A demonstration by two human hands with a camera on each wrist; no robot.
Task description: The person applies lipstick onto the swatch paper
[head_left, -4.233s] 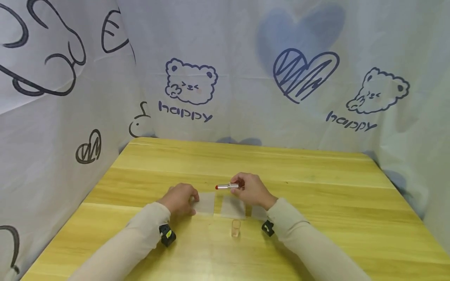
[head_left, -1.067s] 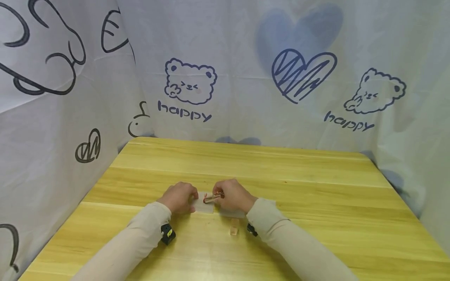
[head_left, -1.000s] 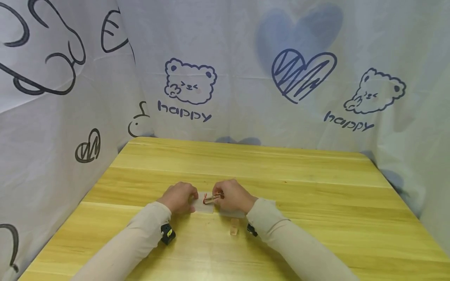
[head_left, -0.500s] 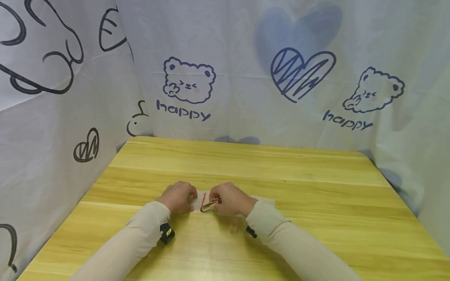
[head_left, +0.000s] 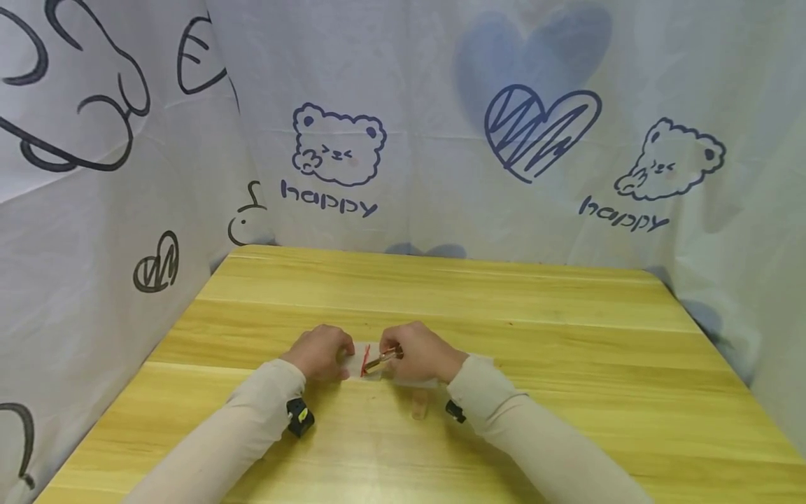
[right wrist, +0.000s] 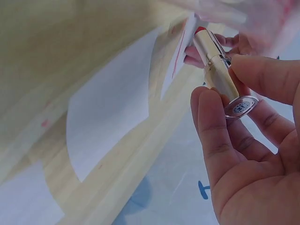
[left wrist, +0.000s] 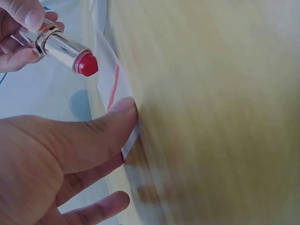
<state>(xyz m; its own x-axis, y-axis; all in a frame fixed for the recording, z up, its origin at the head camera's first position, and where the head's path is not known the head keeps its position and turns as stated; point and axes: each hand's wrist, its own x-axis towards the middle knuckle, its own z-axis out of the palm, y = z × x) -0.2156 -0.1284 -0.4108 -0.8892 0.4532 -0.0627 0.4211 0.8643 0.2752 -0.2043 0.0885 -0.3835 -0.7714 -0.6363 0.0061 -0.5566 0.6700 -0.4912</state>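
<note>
My right hand (head_left: pixel 420 353) holds an uncapped lipstick (right wrist: pixel 215 65) in a gold and silver tube, thumb against fingers. Its red tip (left wrist: pixel 88 64) points at the leftmost white paper (head_left: pixel 354 367) and sits close over it. A red stroke (left wrist: pixel 114 86) runs across that paper from far to near. My left hand (head_left: pixel 320 353) rests at the paper's left side; in the left wrist view its thumb (left wrist: pixel 123 107) lies on the paper's edge and presses it, the other fingers spread.
A second white sheet (right wrist: pixel 112 98) and a third (right wrist: pixel 28 201) lie in a row to the right, partly under the right arm in the head view. A small peach-coloured translucent cap (head_left: pixel 419 404) stands in front of them on the wooden table (head_left: pixel 264 287). White cloth walls (head_left: pixel 434 196) surround the table.
The right hand has brought the lipstick left onto the leftmost paper. A red stroke has appeared there and lengthened toward me; lately the hand has shifted slightly away and right. The left hand has stayed put.
</note>
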